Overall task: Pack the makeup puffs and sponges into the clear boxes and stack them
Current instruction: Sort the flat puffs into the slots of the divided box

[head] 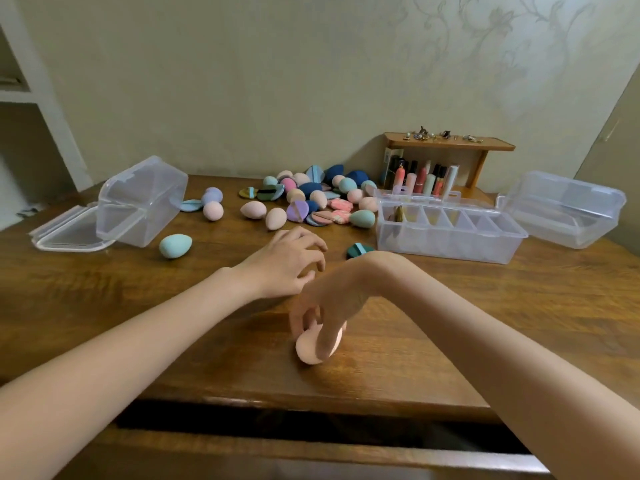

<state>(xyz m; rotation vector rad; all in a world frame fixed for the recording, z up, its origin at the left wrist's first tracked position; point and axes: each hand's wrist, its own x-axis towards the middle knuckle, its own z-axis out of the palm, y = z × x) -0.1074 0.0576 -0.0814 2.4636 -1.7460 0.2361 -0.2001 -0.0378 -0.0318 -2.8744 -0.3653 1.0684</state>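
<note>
Picking up is the step in hand: our right hand (pixel 320 315) pinches a pink sponge (pixel 311 349) low on the desk (pixel 433 323) near its front edge, while our left hand (pixel 289 261), fingers loosely curled and holding nothing, hovers just behind. Next we judge the sponge must go to an open box (pixel 142 202) lying tipped at the left, past a teal sponge (pixel 175 245). The desk between looks open enough.

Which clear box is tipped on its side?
The left box: it lies tipped, lid flat on the table. The divided box and the right box sit upright.
</note>
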